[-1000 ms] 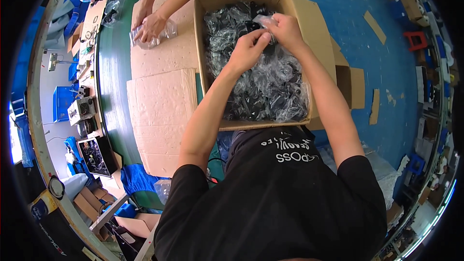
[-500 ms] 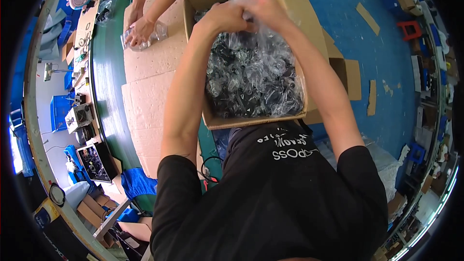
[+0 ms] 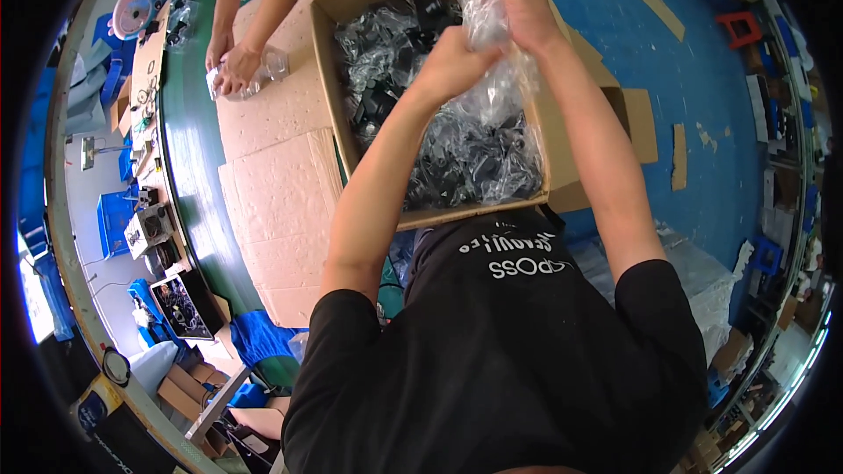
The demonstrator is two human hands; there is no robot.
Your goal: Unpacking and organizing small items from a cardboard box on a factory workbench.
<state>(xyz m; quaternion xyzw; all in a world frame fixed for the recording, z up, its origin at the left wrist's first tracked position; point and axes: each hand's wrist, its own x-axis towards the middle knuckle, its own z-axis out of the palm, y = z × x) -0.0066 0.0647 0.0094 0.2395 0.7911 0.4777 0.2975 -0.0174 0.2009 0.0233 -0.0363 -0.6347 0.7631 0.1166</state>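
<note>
A large cardboard box (image 3: 331, 88) stands in front of me, filled with black parts in clear plastic bags (image 3: 373, 53). Above its right half, a crumpled clear plastic bag (image 3: 481, 13) is raised between my hands. My left hand (image 3: 458, 64) is closed on the bag's lower middle, its fingers largely hidden. Beside the bag's upper end, my right hand (image 3: 529, 10) touches the plastic with fingers stretched out and apart. Any contents of this bag cannot be made out.
At the upper left, another person's hands (image 3: 235, 66) press on a clear plastic package (image 3: 268, 70) on flat cardboard (image 3: 263, 123). A bench with equipment and a fan (image 3: 134, 12) runs along the left. Cardboard scraps (image 3: 679, 156) and a red stool (image 3: 739, 29) are at right.
My hands have shifted right with the plastic bag, the left hand also down toward me. My right hand's fingers have spread. The box's left part is now uncovered.
</note>
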